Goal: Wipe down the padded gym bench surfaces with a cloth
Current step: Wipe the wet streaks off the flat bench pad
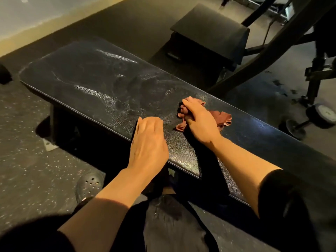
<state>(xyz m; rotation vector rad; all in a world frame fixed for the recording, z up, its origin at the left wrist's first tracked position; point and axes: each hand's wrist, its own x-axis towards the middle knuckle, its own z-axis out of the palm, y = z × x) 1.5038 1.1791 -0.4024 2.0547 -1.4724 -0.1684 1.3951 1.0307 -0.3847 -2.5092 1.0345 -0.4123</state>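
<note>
A long black padded bench (94, 82) runs from the upper left to the lower right, its textured surface streaked with wet smears. My right hand (198, 120) presses a crumpled reddish-brown cloth (222, 118) onto the pad near its middle, fingers closed over the cloth. My left hand (148, 142) rests flat on the pad's near edge, fingers together, holding nothing. The cloth's bulk shows to the right of and under my right hand.
A second black pad (211, 30) stands beyond the bench, with a dark metal machine frame (272, 42) to its right. A small wheel (321, 113) sits on the floor at far right. My dark shoe (89, 184) is on the speckled rubber floor (27, 160).
</note>
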